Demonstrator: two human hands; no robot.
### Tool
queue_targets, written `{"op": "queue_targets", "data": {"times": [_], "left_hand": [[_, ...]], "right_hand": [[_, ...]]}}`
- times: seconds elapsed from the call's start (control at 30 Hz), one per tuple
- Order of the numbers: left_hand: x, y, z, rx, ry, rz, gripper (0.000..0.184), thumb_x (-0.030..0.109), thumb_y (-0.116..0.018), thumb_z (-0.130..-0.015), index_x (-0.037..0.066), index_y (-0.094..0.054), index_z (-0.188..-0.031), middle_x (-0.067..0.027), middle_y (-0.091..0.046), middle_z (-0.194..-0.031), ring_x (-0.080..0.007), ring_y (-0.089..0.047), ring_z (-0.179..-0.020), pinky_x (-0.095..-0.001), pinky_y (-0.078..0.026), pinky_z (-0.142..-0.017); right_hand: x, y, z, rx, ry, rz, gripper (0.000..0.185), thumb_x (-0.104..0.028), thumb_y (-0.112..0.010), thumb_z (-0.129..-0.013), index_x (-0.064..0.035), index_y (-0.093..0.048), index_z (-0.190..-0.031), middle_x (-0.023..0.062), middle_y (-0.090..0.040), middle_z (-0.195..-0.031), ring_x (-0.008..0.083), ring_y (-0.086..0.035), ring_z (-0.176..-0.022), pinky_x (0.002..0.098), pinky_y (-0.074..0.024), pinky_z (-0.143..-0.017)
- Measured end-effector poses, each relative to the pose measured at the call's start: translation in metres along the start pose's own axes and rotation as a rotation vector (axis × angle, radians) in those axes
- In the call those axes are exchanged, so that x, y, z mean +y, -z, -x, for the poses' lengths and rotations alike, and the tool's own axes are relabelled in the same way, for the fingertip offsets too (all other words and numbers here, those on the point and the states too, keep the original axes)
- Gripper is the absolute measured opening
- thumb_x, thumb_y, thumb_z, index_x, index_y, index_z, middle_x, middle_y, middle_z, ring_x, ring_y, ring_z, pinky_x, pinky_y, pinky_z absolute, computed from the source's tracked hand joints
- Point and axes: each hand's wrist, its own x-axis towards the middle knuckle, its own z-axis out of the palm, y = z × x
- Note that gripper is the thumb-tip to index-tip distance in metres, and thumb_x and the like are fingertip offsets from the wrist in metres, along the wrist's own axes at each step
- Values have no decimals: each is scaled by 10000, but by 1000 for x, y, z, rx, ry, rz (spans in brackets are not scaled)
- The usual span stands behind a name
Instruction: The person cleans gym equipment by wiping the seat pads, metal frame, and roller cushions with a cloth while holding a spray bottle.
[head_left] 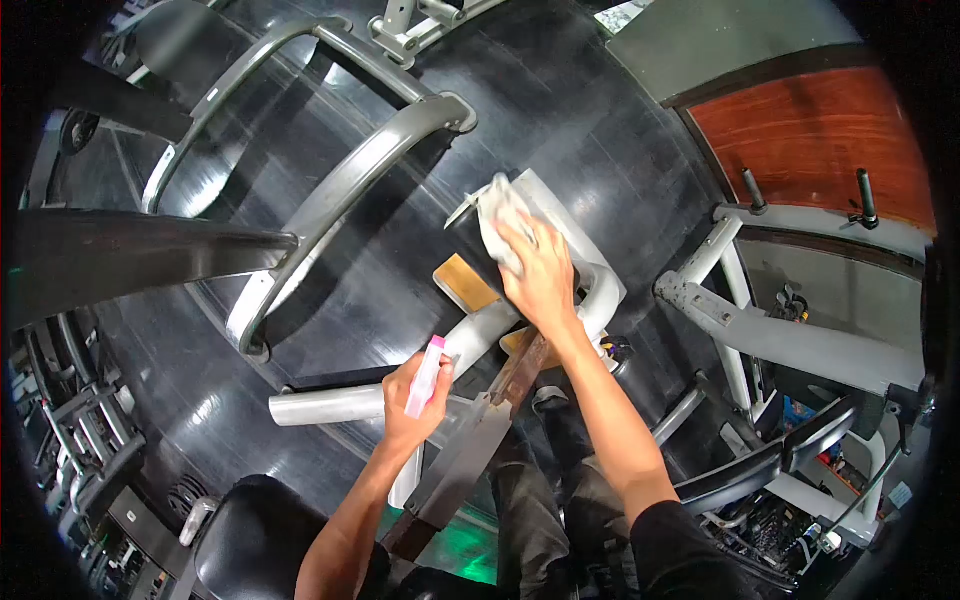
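My right hand [542, 272] presses a crumpled white cloth [497, 222] against the upper part of a grey metal gym machine frame [565, 215]. The cloth is slightly blurred, and part of it is hidden under my fingers. Lower and to the left, my left hand [408, 408] is closed around a small bottle [424, 385] with a pink top and a pale pink body; it looks like a spray bottle. A tan footplate [466, 284] sits on the machine between my two hands. Below it, a dark, worn beam [465, 455] runs toward my legs.
Curved silver tubes [350, 180] of another machine stand at upper left on the dark floor [560, 100]. A black padded seat [255, 540] is at lower left. To the right are a grey rack [800, 335] with pegs and a black bench pad [735, 475].
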Motion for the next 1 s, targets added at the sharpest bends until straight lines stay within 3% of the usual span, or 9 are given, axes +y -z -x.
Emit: {"op": "queue_targets", "data": {"times": [0.07, 0.27, 0.37, 0.5, 0.6, 0.73, 0.87, 0.93, 1.0], "left_hand": [[-6, 0, 0, -9, -89, -52, 90, 97, -638, -950, 7, -634, -944, -30, -629, -686, -83, -600, -528, -243, -470, -488], [-5, -1, 0, 33, -104, -35, 79, 86, -647, -934, 7, -641, -926, -23, -614, -651, -77, -589, -525, -241, -466, -490], [-4, -1, -1, 37, -104, -43, 69, 78, -649, -930, 9, -643, -927, -25, -612, -646, -79, -589, -526, -247, -468, -491], [-2, 0, 0, 17, -96, -57, 64, 75, -644, -933, 11, -646, -936, -33, -620, -658, -86, -597, -528, -258, -477, -498], [-2, -1, 0, 19, -93, -46, 62, 72, -644, -933, 11, -643, -942, -39, -634, -679, -90, -606, -531, -259, -482, -498], [-1, 0, 0, 4, -90, -56, 65, 75, -643, -933, 12, -644, -950, -41, -647, -700, -93, -613, -534, -257, -483, -501], [2, 1, -1, 21, -79, -38, 66, 77, -644, -932, 16, -649, -956, -38, -639, -674, -91, -616, -537, -255, -482, -505], [2, -1, 0, 35, -98, -14, 71, 83, -658, -921, 20, -653, -954, -32, -621, -640, -86, -606, -531, -254, -473, -500], [2, -3, 1, 37, -111, -15, 75, 88, -666, -917, 22, -655, -949, -30, -617, -637, -83, -598, -530, -255, -470, -500]], "right_hand": [[17, 9, 31, -8, 114, 67, 627, -69, -710, -654, -254, -656, -1250, 83, -553, -1355, 347, -515, -1213, 468, -427, -1002], [43, 35, 76, -35, 172, 37, 605, -21, -687, -610, -214, -699, -1184, 94, -613, -1246, 355, -545, -1149, 467, -429, -1000], [34, 33, 43, 72, -212, -278, 513, -24, -704, -699, -136, -685, -1200, 160, -613, -1212, 367, -544, -1146, 455, -427, -1017], [-15, 17, -23, 202, 19, -134, 619, -102, -761, -720, -167, -608, -1317, 179, -529, -1356, 382, -489, -1262, 467, -404, -1050], [-20, -18, -34, -66, 141, 155, 686, -133, -788, -693, -243, -586, -1339, 164, -468, -1441, 382, -447, -1314, 476, -377, -1077], [-8, -12, -9, -55, 91, 106, 696, -74, -742, -661, -254, -595, -1316, 127, -496, -1426, 366, -439, -1330, 465, -375, -1096], [34, 27, 52, -149, 254, 127, 750, -31, -674, -547, -267, -643, -1258, 83, -527, -1414, 343, -461, -1326, 459, -377, -1115], [55, 48, 78, -203, 185, 164, 667, -46, -670, -557, -262, -685, -1188, 75, -567, -1365, 320, -499, -1289, 415, -461, -1044], [66, 60, 82, -135, -15, -20, 569, -32, -668, -649, -148, -673, -1205, 143, -595, -1296, 343, -577, -1188, 418, -474, -1017]]}}
